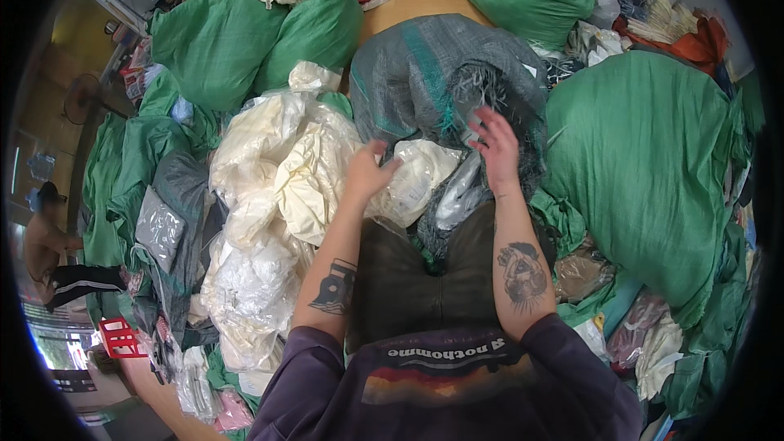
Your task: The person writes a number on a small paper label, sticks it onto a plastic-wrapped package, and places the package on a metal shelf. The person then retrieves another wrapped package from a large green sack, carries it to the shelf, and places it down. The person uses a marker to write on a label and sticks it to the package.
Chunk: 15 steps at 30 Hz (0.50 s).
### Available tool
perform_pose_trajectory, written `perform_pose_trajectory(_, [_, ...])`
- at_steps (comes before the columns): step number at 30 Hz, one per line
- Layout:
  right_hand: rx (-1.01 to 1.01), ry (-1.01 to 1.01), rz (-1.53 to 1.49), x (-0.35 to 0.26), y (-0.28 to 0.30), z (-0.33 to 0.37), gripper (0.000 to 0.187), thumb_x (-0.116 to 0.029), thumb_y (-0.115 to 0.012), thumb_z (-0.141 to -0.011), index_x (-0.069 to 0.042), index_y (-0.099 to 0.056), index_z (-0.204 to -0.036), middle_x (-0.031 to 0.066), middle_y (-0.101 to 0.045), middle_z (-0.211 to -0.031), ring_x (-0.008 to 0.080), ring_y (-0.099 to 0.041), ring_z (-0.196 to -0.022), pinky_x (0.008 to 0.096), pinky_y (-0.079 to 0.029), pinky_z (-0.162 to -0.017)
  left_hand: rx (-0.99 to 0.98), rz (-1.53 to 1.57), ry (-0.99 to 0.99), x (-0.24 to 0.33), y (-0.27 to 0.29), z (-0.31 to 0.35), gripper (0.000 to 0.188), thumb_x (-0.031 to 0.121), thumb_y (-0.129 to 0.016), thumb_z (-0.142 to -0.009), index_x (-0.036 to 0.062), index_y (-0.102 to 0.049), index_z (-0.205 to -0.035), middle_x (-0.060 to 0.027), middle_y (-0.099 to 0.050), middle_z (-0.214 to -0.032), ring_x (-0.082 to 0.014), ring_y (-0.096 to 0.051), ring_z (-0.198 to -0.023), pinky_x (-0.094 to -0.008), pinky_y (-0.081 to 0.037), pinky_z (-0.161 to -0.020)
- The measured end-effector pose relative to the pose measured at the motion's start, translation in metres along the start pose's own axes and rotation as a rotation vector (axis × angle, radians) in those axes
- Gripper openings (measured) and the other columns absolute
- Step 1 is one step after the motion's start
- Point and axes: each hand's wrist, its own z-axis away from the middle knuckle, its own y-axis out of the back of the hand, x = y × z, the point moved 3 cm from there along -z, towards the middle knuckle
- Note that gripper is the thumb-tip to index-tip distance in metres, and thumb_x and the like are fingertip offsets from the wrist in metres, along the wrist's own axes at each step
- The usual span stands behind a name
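Note:
A large grey woven sack with a teal stripe lies in front of me, its frayed mouth turned toward my lap. My right hand, fingers apart and holding nothing, is over the frayed edge. At the left of the mouth my left hand is open, thumb stretched out, close to a cream garment in clear plastic. Whether its fingertips touch the plastic I cannot tell. Another clear plastic packet shows in the sack's opening, between my knees. Part of the opening is hidden by my right hand.
Cream bagged garments are heaped at my left. A bulging green sack stands close on my right; more green sacks lie at the back. Far left are a person, a fan and a red plastic stool.

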Motion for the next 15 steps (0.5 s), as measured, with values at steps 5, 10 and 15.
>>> perform_pose_trajectory(5, [0.076,0.003,0.682,0.051,0.012,-0.011,0.048,-0.021,-0.073,-0.090,0.001,-0.063,-0.132,0.0169,-0.069,-0.127,0.0262,-0.069,-0.112,0.0398,-0.054,-0.092,-0.232,-0.182,0.204,-0.012,-0.035,0.051,0.069,0.048,-0.079,-0.084,0.0080,-0.060,-0.137,-0.0229,-0.072,-0.118,-0.0390,-0.069,-0.114,-0.0484,-0.054,-0.097])
perform_pose_trajectory(10, [0.003,0.053,0.993,0.074,0.027,-0.006,0.053,-0.013,-0.069,-0.082,-0.001,-0.064,-0.133,0.0227,-0.069,-0.125,0.0338,-0.068,-0.117,0.0413,-0.053,-0.099,-0.123,-0.092,0.274,0.023,0.009,0.071,0.067,0.043,-0.078,-0.084,0.0032,-0.062,-0.136,-0.0268,-0.072,-0.113,-0.0425,-0.069,-0.110,-0.0477,-0.054,-0.096])
perform_pose_trajectory(15, [0.001,0.038,0.994,0.063,0.032,-0.001,0.049,-0.013,-0.062,-0.093,-0.001,-0.060,-0.140,0.0220,-0.069,-0.130,0.0314,-0.068,-0.118,0.0392,-0.051,-0.101,0.202,0.020,0.237,0.065,0.100,0.095,0.066,0.041,-0.081,-0.083,-0.0018,-0.064,-0.131,-0.0249,-0.075,-0.104,-0.0362,-0.073,-0.099,-0.0438,-0.056,-0.090])
